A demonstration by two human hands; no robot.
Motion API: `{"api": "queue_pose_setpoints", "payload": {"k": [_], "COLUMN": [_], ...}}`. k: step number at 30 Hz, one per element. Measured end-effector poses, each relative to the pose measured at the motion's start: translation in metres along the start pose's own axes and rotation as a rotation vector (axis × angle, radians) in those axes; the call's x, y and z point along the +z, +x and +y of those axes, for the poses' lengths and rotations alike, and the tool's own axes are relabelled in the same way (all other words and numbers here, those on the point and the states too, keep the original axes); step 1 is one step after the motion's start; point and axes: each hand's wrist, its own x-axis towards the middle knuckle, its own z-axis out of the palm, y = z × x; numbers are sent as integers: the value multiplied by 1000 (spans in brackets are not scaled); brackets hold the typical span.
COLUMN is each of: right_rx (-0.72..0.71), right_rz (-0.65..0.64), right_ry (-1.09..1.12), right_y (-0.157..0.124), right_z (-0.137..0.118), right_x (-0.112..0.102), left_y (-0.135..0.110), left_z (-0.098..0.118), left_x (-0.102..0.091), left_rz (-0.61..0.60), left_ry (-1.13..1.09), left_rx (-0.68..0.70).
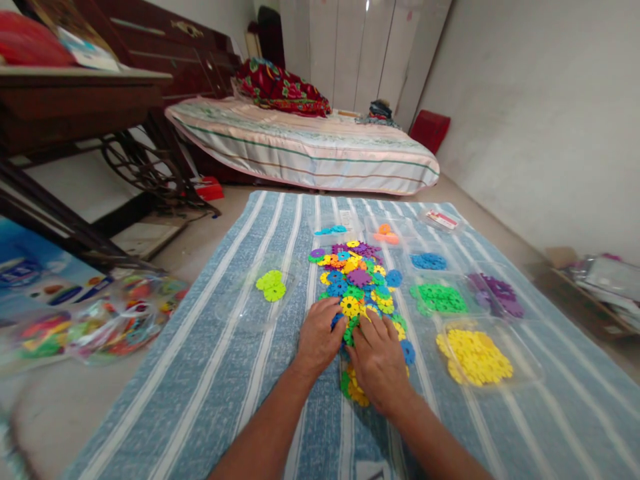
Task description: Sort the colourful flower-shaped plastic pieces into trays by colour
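Note:
A mixed heap of notched plastic discs [359, 277] in purple, blue, green, yellow and orange lies mid-table. At its near side, my left hand [319, 338] is closed, and a blue disc [337, 321] shows between thumb and forefinger. My right hand [379, 360] reaches into the heap from the right with fingers bent down; its fingertips are hidden among the pieces, so what they pinch cannot be made out. A yellow disc [349, 306] lies just beyond both hands. Below the right hand, yellow and green discs [356, 390] stick out.
Clear tubs hold yellow discs [475, 357], green discs [441, 298], purple discs [503, 295], blue discs [429, 261], orange discs [385, 235], light-blue discs [331, 230] and lime discs [271, 285]. A lidded box [442, 220] sits far right on the striped cloth [200, 360]. Beyond is a bed [310, 150].

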Motion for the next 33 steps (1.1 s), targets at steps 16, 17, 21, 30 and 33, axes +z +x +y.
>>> {"api": "queue_pose_setpoints", "payload": {"k": [16, 17, 21, 30, 33], "right_rx": [120, 86, 20, 46, 24], "right_rz": [362, 310, 111, -115, -108], "right_ry": [-201, -144, 9, -36, -59], "right_y": [14, 10, 0, 20, 21], "right_z": [106, 100, 69, 46, 43], "right_x": [-55, -49, -23, -7, -6], "left_y": [0, 0, 1, 2, 2], "left_z": [2, 2, 4, 5, 4], "left_x": [-1, -1, -3, -4, -3], "left_rz": [5, 2, -13, -2, 3], "left_ry": [-12, -12, -3, -5, -2], "left_rx": [-31, -32, -27, -11, -7]}}
